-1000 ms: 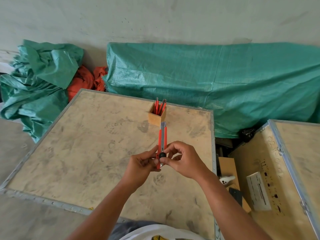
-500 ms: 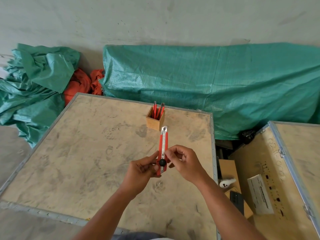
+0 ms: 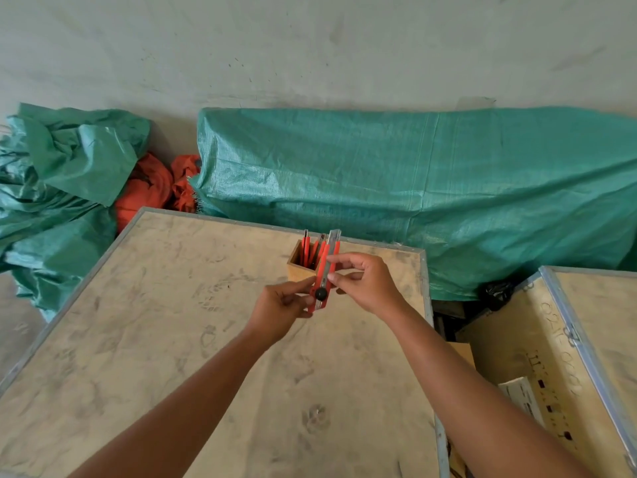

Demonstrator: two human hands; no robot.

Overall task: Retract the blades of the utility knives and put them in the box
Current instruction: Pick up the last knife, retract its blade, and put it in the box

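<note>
Far left, about 9 o'clock: crumpled green tarpaulin [image 3: 58, 174], woven and shiny, in loose folds; a bunched orange cloth [image 3: 151, 188] beside it at 10 o'clock. A second, smoother tarpaulin sheet [image 3: 431, 188] drapes a long low shape from 12 to 3 o'clock against a grey wall.

Counter [image 3: 144, 339]: flat plywood panel, pale and dusty, smudged with prints, edged in grey metal strip.

Left hand [image 3: 281, 310], near centre: fingertips pinched on the lower end of the utility knife [image 3: 325, 270], beside its round black lock knob. Right hand [image 3: 365, 282], just to the right: thumb and forefinger clamped on the knife's mid-body. Both hands grip it; it is off the counter.

Knife: slim orange plastic body with a grey metal channel down its middle. Long axis runs roughly 6 to 12 o'clock, tilted slightly to 1; metal tip end points away from the person, toward the wall. Whether any blade is out, cannot tell.

Box [image 3: 303, 263]: small square open-topped wooden holder at 12 o'clock on the counter, other orange knives standing upright in it. The held knife overlaps its right edge in view.

Against half a second ago: hands and knife have moved farther out, toward the box; then the tip sat short of it.

At 4 o'clock, an open plywood crate [image 3: 551, 339], metal-edged.
</note>
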